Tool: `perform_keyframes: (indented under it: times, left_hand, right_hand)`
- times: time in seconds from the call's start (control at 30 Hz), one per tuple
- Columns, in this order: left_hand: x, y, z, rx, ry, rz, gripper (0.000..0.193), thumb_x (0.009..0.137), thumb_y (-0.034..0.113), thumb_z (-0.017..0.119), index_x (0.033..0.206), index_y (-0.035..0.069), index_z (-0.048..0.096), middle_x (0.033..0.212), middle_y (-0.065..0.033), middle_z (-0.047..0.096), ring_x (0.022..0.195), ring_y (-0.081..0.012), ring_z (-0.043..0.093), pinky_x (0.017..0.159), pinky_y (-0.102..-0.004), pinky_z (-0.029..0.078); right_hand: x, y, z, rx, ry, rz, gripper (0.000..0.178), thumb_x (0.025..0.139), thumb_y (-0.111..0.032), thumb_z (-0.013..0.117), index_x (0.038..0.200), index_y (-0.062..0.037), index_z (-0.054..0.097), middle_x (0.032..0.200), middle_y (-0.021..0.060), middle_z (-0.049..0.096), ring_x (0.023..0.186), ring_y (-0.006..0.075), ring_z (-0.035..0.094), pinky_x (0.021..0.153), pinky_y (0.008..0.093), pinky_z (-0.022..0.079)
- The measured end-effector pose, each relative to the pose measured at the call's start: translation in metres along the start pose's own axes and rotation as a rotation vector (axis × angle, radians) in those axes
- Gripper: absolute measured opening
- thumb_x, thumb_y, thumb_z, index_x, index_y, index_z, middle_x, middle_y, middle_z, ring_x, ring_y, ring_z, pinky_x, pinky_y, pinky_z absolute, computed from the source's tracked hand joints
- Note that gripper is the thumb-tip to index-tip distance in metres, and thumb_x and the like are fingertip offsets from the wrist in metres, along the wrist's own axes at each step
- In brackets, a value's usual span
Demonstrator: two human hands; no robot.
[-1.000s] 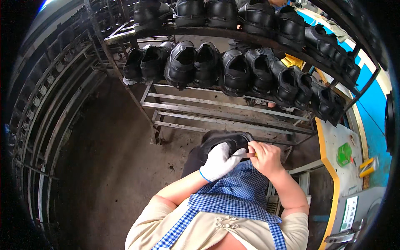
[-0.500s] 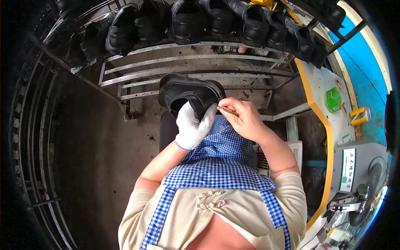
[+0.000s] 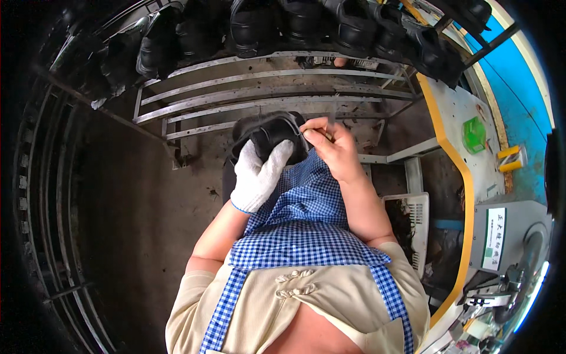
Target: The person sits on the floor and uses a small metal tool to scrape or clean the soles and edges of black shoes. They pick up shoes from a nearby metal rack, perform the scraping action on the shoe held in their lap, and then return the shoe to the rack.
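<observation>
A black shoe [image 3: 266, 133] rests on my lap over a blue checked apron [image 3: 306, 218], sole side up. My left hand [image 3: 259, 175], in a white knit glove, is closed around the shoe's near end. My bare right hand [image 3: 331, 146] pinches a thin small tool against the shoe's right edge; the tool is too small to tell what it is.
A metal rack [image 3: 265, 76] of bars stands just ahead, with a row of black shoes [image 3: 306, 23] on its upper shelf. To the right are a white table with a yellow rim [image 3: 457, 159], a green object [image 3: 474, 134], a white crate [image 3: 413, 218] and a machine [image 3: 507, 248].
The view has tilted down, so the rack and its shoes slid toward the top edge. Both hands stay on the shoe in my lap.
</observation>
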State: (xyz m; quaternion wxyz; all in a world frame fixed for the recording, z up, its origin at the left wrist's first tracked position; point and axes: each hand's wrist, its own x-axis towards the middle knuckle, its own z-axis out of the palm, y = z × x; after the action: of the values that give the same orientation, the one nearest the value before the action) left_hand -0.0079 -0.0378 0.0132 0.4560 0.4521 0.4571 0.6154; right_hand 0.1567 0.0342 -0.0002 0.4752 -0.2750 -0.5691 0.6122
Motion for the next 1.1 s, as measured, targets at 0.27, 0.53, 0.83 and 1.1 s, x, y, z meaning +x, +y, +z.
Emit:
perform_keyframes:
  times: [0.27,0.53,0.83,1.1]
  left_hand:
    - [-0.003,0.006,-0.004,0.223,-0.088,0.081,0.021,0.094,0.007,0.061,0.114,0.000,0.063,0.102,-0.0094,0.069,0.090,-0.0155,0.064,0.080,-0.0287,0.052]
    - [-0.002,-0.030,-0.005,0.648,-0.125,0.238,0.017,0.085,0.004,0.066,0.102,0.003,0.068,0.095,-0.0127,0.071,0.086,-0.0243,0.069,0.077,-0.0323,0.052]
    - [-0.011,-0.029,-0.012,0.643,-0.081,0.102,0.025,0.079,0.029,0.077,0.094,0.009,0.073,0.082,-0.0144,0.070,0.075,-0.0330,0.068,0.066,-0.0376,0.053]
    - [-0.026,-0.052,-0.043,1.051,-0.135,-0.144,0.050,0.077,0.054,0.070,0.083,0.005,0.073,0.075,-0.0204,0.068,0.071,-0.0376,0.068,0.064,-0.0458,0.054]
  right_hand:
    - [-0.005,-0.049,0.008,-1.279,-0.203,-0.473,0.026,0.077,-0.005,0.070,0.099,-0.0064,0.056,0.078,0.0096,0.066,0.068,0.0262,0.068,0.057,0.0363,0.052]
    - [0.002,-0.039,-0.001,-1.433,-0.441,-0.115,0.017,0.083,-0.017,0.064,0.080,-0.0006,0.059,0.068,0.0187,0.066,0.069,0.0347,0.068,0.061,0.0461,0.053]
    - [-0.013,0.011,-0.018,-0.638,-0.395,0.282,0.022,0.091,-0.022,0.063,0.083,-0.0012,0.062,0.066,0.0088,0.062,0.062,0.0134,0.055,0.060,0.0328,0.047]
    - [-0.019,0.063,-0.006,-0.748,-0.536,0.363,0.027,0.093,-0.028,0.061,0.089,-0.0011,0.066,0.073,0.0084,0.067,0.069,0.0135,0.061,0.063,0.0339,0.049]
